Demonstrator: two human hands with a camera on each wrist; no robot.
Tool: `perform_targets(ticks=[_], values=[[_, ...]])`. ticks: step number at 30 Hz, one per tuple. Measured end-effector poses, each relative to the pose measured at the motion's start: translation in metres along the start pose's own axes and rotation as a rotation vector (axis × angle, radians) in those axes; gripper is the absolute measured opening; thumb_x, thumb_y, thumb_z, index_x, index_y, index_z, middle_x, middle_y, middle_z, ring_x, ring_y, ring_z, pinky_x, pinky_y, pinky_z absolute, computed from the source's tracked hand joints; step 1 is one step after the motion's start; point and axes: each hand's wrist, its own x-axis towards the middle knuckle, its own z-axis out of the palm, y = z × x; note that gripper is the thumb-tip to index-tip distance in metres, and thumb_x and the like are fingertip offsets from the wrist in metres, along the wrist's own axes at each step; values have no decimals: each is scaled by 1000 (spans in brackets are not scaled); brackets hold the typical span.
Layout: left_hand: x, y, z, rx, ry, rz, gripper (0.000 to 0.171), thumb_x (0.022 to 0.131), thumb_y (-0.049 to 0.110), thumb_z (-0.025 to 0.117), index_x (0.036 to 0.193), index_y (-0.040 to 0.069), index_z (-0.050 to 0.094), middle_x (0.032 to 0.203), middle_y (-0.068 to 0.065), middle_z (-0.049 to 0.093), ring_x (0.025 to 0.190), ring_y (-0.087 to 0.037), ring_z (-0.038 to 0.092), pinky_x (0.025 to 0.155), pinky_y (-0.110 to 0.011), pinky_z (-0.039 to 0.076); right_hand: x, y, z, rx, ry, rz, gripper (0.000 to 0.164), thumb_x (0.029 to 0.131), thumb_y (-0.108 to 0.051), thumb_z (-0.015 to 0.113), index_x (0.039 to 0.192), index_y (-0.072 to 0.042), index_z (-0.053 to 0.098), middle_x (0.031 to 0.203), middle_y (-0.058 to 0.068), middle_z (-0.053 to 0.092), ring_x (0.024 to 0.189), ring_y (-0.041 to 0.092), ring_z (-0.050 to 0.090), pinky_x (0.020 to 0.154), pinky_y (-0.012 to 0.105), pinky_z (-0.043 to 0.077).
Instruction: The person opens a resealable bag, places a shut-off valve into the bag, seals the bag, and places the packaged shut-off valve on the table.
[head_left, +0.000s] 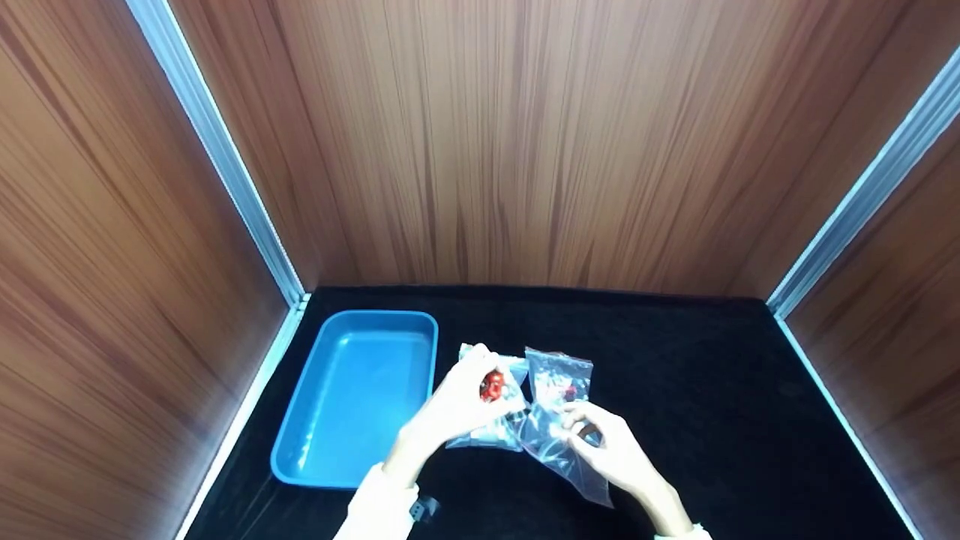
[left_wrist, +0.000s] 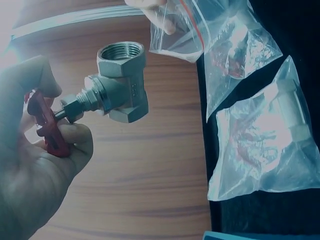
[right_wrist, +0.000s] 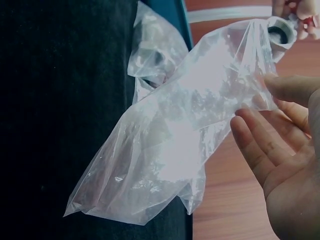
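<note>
My left hand (head_left: 463,397) grips a metal gate valve (left_wrist: 122,82) by its red handwheel (left_wrist: 49,125), the threaded body sticking out past the fingers in the left wrist view. With thumb and fingertips my right hand (head_left: 611,450) pinches the edge of a clear zip bag (right_wrist: 165,135); no valve shows inside it. Under and beside the hands lie two more clear bags. One bagged valve (left_wrist: 270,140) lies nearest the blue tray, and another bag (head_left: 559,367) with something red inside lies to its right.
A blue tray (head_left: 279,450) stands to the left on the black cloth (head_left: 735,405). Wood-grain panels (head_left: 495,150) rise at the back and both sides, with metal strips (head_left: 225,150) along the corners.
</note>
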Motion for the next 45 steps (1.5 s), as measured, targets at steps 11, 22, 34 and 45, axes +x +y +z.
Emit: perform_targets(ticks=[11, 22, 34, 45], values=[[-2, 4, 7, -81, -83, 58, 34, 85, 22, 87, 109, 11, 67, 102, -2, 65, 97, -13, 60, 117, -39, 46, 1, -1, 2, -15, 10, -73, 23, 87, 0, 82, 95, -19, 72, 122, 6, 77, 86, 21, 75, 70, 33, 62], [-2, 5, 20, -156, -166, 108, 34, 83, 10, 85, 109, 6, 63, 97, -6, 63, 84, -3, 54, 74, -14, 45, 2, -4, 5, -9, -20, -122, 24, 91, -4, 80, 110, -18, 74, 118, 12, 77, 81, 11, 73, 75, 28, 62], [-6, 4, 27, 14, -179, 133, 38, 87, 30, 87, 112, 11, 67, 107, -5, 62, 91, -11, 58, 82, -17, 49, -4, 0, 7, -23, -23, -165, 42, 83, 2, 83, 123, -8, 73, 103, 4, 76, 83, 16, 72, 72, 38, 62], [-8, 5, 39, 74, -245, 109, 30, 86, 32, 86, 105, 16, 68, 102, -2, 57, 85, 0, 50, 73, -7, 34, -6, -3, 9, -3, -43, -152, 36, 88, -1, 81, 122, -9, 72, 114, 9, 76, 89, 20, 74, 74, 37, 63]])
